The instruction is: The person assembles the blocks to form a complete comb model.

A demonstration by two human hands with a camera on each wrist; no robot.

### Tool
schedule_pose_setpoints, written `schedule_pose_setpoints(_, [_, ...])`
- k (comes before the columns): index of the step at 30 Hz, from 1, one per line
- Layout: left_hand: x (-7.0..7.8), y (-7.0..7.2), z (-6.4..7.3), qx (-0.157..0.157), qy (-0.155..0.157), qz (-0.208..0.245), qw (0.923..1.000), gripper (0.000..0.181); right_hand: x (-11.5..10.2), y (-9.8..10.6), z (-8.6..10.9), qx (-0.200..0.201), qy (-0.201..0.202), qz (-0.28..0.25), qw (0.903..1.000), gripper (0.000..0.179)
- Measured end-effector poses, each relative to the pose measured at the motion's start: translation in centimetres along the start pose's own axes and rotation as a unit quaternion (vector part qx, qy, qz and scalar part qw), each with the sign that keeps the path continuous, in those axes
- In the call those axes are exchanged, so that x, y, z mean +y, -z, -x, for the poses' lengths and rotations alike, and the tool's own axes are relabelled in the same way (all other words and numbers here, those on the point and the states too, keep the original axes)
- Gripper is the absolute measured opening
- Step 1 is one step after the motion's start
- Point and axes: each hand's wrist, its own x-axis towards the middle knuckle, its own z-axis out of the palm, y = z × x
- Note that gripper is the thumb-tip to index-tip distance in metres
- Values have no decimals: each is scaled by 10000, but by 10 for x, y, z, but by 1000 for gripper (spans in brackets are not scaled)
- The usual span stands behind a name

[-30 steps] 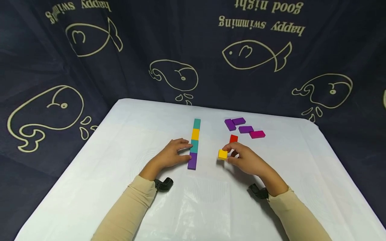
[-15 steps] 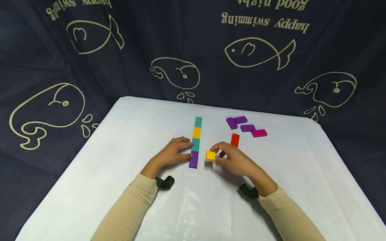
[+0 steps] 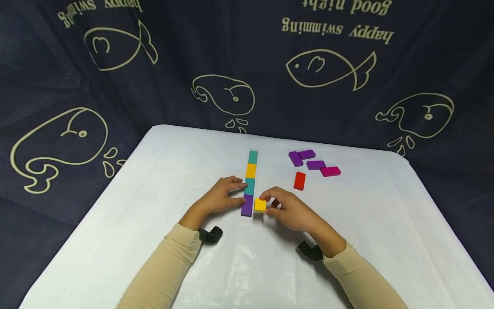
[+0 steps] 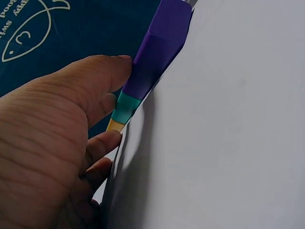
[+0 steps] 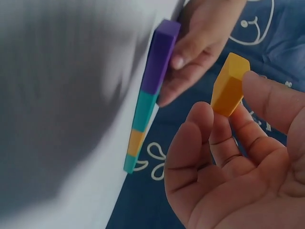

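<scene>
A straight row of blocks runs away from me on the white table: a purple block [image 3: 247,206] nearest, then a teal block [image 3: 249,186], a yellow block [image 3: 251,171] and a far teal block [image 3: 253,157]. My left hand [image 3: 224,195] lies along the row's left side, its thumb tip at the purple block and fingertips by the nearer teal one. Between thumb and fingertips, my right hand [image 3: 291,209] pinches another yellow block [image 5: 230,86]. In the head view this held block appears just right of the purple block, with a shadow below it.
A red block [image 3: 299,181] lies beyond my right hand. Farther back right are several purple blocks [image 3: 316,165] and a magenta block [image 3: 330,171]. Dark cloth [image 3: 173,103] with whale and fish drawings hangs behind the white table [image 3: 185,146].
My right hand has carried the held yellow block leftward, up close to the purple block. The red block now shows in full. My left hand has stayed beside the row.
</scene>
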Motion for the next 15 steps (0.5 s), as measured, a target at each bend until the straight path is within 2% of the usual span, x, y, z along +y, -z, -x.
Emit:
schedule_pose_setpoints(10, [1, 0, 2, 13, -5, -12, 10000, 52, -1, -23, -5, -419, -16, 272, 9988, 27])
schedule_pose_setpoints(15, [0, 0, 2, 13, 35, -50, 10000, 52, 1, -32, -5, -603, 171, 521, 9967, 24])
